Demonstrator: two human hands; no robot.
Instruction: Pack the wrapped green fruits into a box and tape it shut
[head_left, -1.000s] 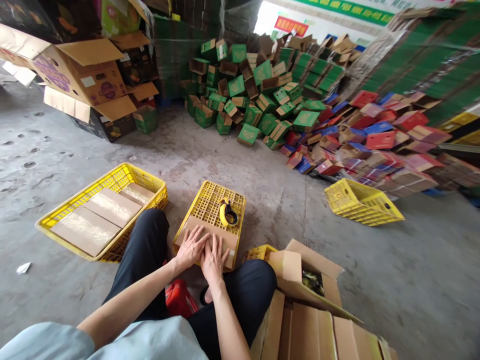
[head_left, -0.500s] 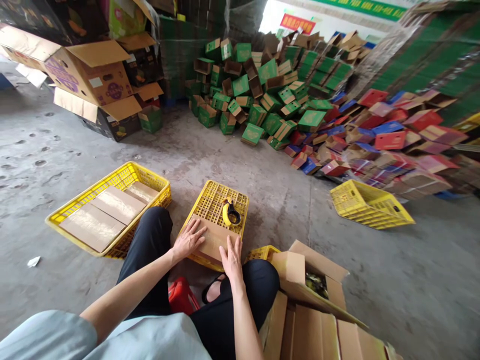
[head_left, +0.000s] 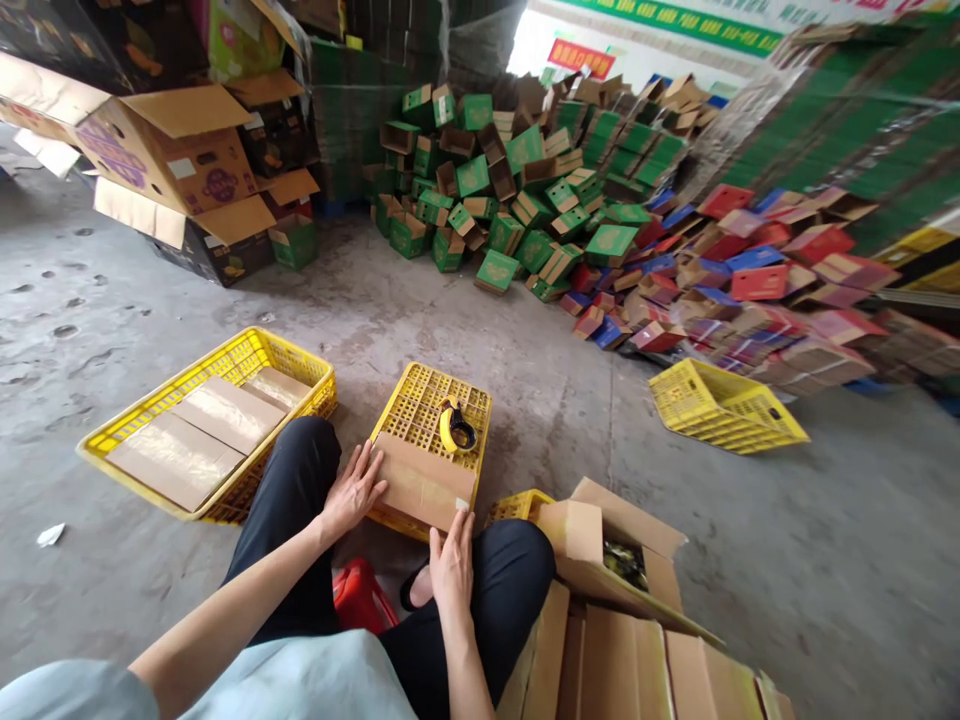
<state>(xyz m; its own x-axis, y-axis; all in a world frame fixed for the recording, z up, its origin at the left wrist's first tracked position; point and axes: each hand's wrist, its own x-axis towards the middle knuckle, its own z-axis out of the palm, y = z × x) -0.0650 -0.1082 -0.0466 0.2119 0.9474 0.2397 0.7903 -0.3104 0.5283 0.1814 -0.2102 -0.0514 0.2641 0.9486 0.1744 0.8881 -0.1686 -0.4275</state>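
A closed cardboard box [head_left: 420,478] lies on the upturned yellow crate [head_left: 411,400] between my knees. At its left end, my left hand [head_left: 355,492] touches the box with fingers outstretched. My right hand [head_left: 452,562] rests at the near right corner, fingers extended, just below a small white patch on the cardboard. Behind the box, a yellow and black tape dispenser [head_left: 452,428] sits on the crate's mesh. Neither hand is wrapped around anything.
On my left stands a yellow basket [head_left: 90,446] holding several taped boxes [head_left: 229,412]. To my right is an open carton [head_left: 577,535] with dark contents. Another yellow crate [head_left: 724,405] lies farther right. Green boxes [head_left: 495,270] are heaped ahead.
My left hand has slid off the box's top toward its left end. My right hand has drawn back to the near right corner, uncovering the white patch. The view has shifted slightly.
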